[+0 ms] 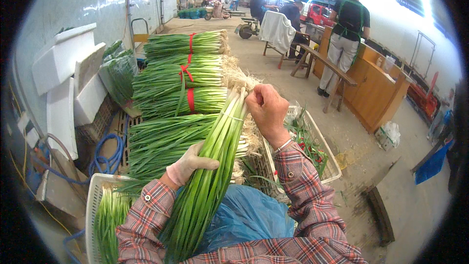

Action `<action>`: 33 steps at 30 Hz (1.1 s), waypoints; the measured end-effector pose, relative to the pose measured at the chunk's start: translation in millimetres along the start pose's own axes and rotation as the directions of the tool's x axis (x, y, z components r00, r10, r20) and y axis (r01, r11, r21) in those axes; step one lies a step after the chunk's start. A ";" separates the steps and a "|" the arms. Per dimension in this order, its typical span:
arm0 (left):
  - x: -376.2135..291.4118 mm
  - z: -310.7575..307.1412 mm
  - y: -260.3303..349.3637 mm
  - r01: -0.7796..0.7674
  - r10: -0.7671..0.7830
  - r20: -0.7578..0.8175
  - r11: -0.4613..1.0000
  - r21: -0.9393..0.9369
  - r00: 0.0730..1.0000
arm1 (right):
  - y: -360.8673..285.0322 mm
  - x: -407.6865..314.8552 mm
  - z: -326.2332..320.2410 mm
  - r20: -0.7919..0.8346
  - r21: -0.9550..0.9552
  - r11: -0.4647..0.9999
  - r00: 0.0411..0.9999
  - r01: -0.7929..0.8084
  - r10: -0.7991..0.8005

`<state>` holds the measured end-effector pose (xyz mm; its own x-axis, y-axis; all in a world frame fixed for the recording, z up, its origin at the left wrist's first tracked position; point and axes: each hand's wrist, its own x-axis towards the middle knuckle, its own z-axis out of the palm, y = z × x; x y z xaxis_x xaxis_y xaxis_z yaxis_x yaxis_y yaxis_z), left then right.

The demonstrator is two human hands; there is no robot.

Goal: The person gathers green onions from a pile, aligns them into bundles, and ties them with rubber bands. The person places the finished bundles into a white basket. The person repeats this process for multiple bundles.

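Note:
A long bunch of green onions (224, 132), tied with a thin white band below its roots, slants across in front of me. My left hand (192, 163), in a pale glove, is closed around its green leaves. At the root end, my bare right hand (267, 108) has curled fingers against the white stems; whether they pinch a stem is hidden. Beyond lie stacked bundles of green onions (205, 71), several tied with red tape (191, 99). A looser pile of green onions (165, 132) lies nearer, left of the held bunch. Blue plastic sheeting (249, 212) covers my lap.
At left, a white plastic crate (91, 205) holds more green onions, near a blue hose (110, 154) and foam boxes (62, 58). A pale crate (331, 161) with leaf scraps stands right. Farther off are a wooden bench (329, 64), a counter (377, 88) and a standing person (350, 25).

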<state>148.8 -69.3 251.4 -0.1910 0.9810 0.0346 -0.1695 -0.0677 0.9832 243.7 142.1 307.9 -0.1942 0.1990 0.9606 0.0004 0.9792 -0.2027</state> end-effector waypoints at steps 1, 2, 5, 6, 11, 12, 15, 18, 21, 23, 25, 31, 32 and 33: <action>0.5 0.0 -0.1 -0.007 0.007 -0.008 1.000 0.012 1.000 | 2.4 -0.7 1.5 0.006 0.043 0.998 0.999 -0.041 0.041; 1.1 -0.2 -0.4 -0.013 0.013 -0.016 1.000 0.024 1.000 | 6.0 -2.4 4.0 0.015 0.086 0.993 0.997 -0.083 0.082; -1.9 -8.2 -1.1 -0.047 0.051 -0.107 0.998 0.040 0.993 | 7.1 -7.3 2.0 0.155 0.410 0.804 0.902 -0.431 0.404; -6.2 -11.1 0.0 -0.059 0.071 -0.170 0.995 0.076 0.983 | 11.7 -22.5 7.4 0.253 0.626 0.569 0.829 -0.534 0.499; 13.2 -3.5 22.9 -0.196 0.247 -0.229 0.955 0.224 0.942 | -13.2 -149.6 43.2 0.695 0.649 0.116 0.648 -0.752 0.310; 15.4 -1.6 30.3 -0.211 0.280 -0.278 0.944 0.252 0.919 | -43.5 -146.2 42.0 0.725 0.649 -0.014 0.612 -0.761 0.317; 28.7 -1.8 40.8 -0.257 0.367 -0.395 0.917 0.305 0.842 | -87.3 -140.9 25.5 0.885 0.462 -0.373 0.392 -0.805 0.251; 33.0 -16.5 63.3 -0.250 0.401 -0.496 0.905 0.343 0.771 | -102.7 -162.4 28.3 0.913 0.406 -0.413 0.382 -0.816 0.142; 34.2 -21.7 75.2 -0.291 0.336 -0.491 0.942 0.169 0.803 | -105.9 -165.7 40.1 0.890 0.455 -0.370 0.397 -0.810 0.226; 29.8 -35.9 64.8 -0.275 0.280 -0.459 0.958 0.078 0.844 | -101.8 -161.3 53.2 0.858 0.493 -0.256 0.414 -0.832 0.304; 24.8 -37.7 59.0 -0.282 0.264 -0.450 0.959 0.027 0.853 | -103.2 -147.7 54.9 0.841 0.510 -0.276 0.406 -0.815 0.357; -4.0 -33.0 -26.3 0.001 0.000 -0.416 1.000 0.001 0.909 | -70.1 -158.0 91.9 0.740 0.533 -0.137 0.381 -0.835 0.554; -10.8 -30.3 -47.5 0.016 -0.049 -0.404 0.996 -0.083 0.914 | -65.7 -158.6 93.8 0.748 0.494 -0.154 0.329 -0.856 0.577; -14.2 -26.7 -66.8 0.033 -0.097 -0.388 0.985 -0.168 0.917 | -59.6 -164.5 100.7 0.724 0.497 -0.145 0.316 -0.856 0.614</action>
<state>137.0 -83.6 180.4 -0.5337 0.8351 -0.1333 -0.3360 -0.0648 0.9396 176.8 47.1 142.9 -0.7709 0.6355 0.0418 -0.3212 -0.3312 -0.8872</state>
